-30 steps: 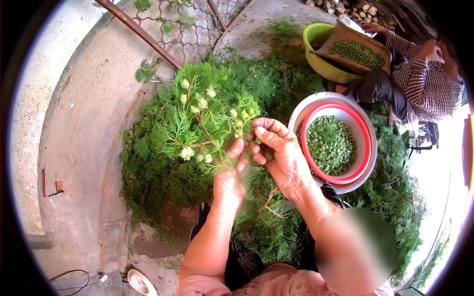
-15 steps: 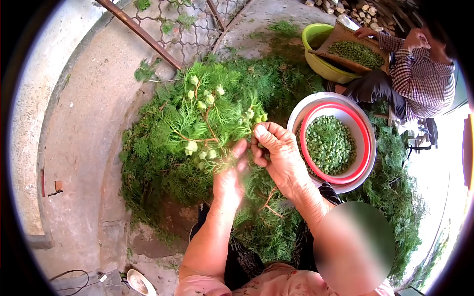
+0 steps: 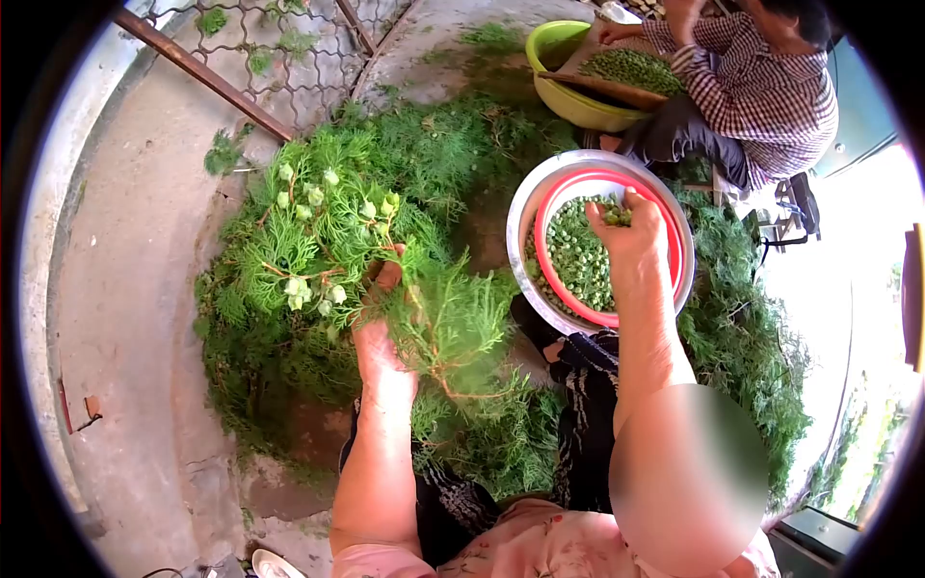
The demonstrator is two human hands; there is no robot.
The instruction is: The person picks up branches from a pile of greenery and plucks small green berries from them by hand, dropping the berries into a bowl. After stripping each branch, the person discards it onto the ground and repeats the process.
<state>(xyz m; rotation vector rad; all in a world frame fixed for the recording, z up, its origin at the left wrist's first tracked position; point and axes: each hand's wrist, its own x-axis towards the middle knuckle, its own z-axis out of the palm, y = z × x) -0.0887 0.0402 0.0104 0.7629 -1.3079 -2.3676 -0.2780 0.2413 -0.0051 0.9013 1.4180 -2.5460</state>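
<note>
My left hand [image 3: 378, 337] is closed round a leafy evergreen branch [image 3: 313, 255], partly hidden behind its sprays. Pale green cones [image 3: 299, 291] sit among the scale-like leaves. Over to the right, my right hand [image 3: 636, 236] is above a white basin with a red rim [image 3: 686, 252], its fingers curled round several small green cones [image 3: 614, 214]. Loose cones [image 3: 576, 260] and bits of leaf lie inside that basin, which stands in a wider metal basin [image 3: 521, 220].
Cut evergreen branches [image 3: 260, 385] are heaped around my legs, with more foliage [image 3: 747, 356] at the right. Beyond the basins sits a person in a checked shirt [image 3: 761, 96], beside a woven tray of cones [image 3: 626, 72] and a yellow-green tub [image 3: 551, 94]. A metal bar [image 3: 207, 75] crosses upper left.
My right hand has moved from the branch to above the red-rimmed basin, with cones in it. My left hand still holds the branch. The view has shifted to the right.
</note>
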